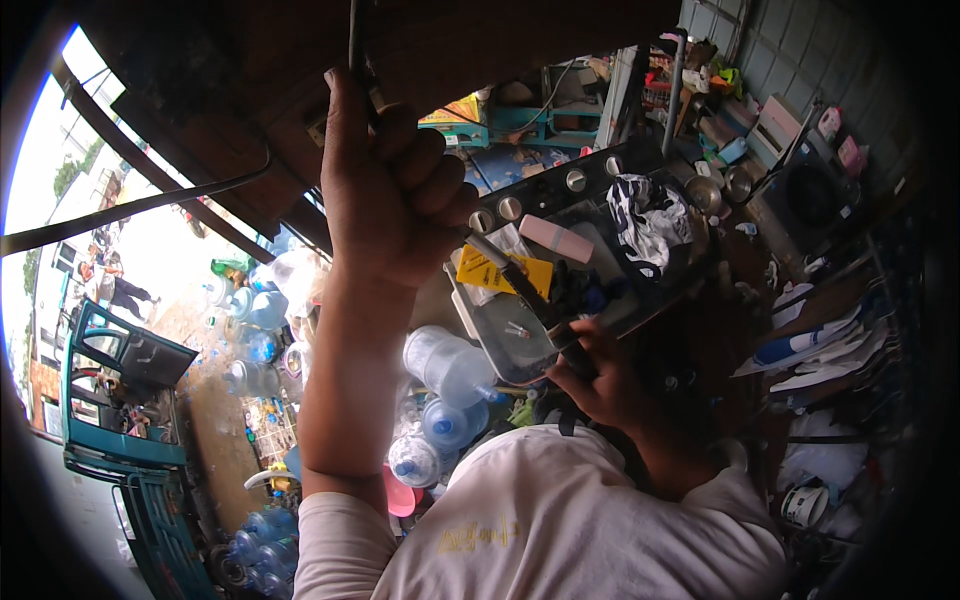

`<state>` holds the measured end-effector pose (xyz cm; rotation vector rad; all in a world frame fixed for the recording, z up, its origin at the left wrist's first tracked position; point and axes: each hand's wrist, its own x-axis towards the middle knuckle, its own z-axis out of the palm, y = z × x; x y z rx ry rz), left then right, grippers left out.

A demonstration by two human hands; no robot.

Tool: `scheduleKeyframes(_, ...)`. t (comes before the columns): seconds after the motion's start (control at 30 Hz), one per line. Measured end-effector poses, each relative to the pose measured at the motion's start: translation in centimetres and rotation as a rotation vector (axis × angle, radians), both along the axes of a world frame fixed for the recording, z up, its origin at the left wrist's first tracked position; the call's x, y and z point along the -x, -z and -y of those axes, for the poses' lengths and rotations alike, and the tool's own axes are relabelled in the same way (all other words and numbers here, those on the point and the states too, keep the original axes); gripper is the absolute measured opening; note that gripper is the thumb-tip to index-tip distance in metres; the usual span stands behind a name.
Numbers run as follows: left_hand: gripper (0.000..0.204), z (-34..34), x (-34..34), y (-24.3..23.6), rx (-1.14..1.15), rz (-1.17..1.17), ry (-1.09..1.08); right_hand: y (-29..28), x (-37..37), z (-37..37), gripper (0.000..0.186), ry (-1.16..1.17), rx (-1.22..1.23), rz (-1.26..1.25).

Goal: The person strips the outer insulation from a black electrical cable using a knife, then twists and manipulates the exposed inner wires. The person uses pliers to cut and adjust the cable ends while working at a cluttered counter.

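My left hand (395, 195) is raised in front of me, its fingers curled round a thin dark cable or rod (357, 40) that runs up under a dark overhead panel. Lower and to the right, my right hand (605, 385) grips the dark end of a long slim tool (525, 290). Its pale metal end points up and left, close below my left wrist; its exact kind I cannot make out. Beneath the tool is the top of a black twin-tub washing machine (510, 350) with several knobs. On it lie a yellow card (490, 270), a pink cylinder (556, 239) and a black-and-white cloth (648, 225).
Large clear water bottles (445, 365) crowd the floor at left of my body, beside a pink basin (402, 492). A teal metal frame (110, 400) stands far left. Papers (820, 340), a white tub (803, 505) and a dark appliance (815, 195) are at right. A black cable (130, 215) crosses the left side.
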<state>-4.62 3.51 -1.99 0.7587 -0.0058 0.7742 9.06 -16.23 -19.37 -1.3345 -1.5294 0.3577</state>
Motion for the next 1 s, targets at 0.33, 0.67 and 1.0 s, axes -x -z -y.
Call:
scheduleKeyframes(0.33,0.06,-0.5,1.0,0.9,-0.04,0.083,0.331,-0.1,-0.9,1.9,0.028,-0.761,0.551,-0.946)
scheduleKeyframes(0.67,0.062,0.7,-0.3,0.0,0.023,-0.251,-0.192,1.0,0.6,-0.1,0.02,-0.02,0.09,-0.095)
scheduleKeyframes(1.0,0.061,-0.1,0.5,1.4,-0.023,0.008,0.229,1.3,0.5,1.9,0.026,-0.767,0.528,-0.927)
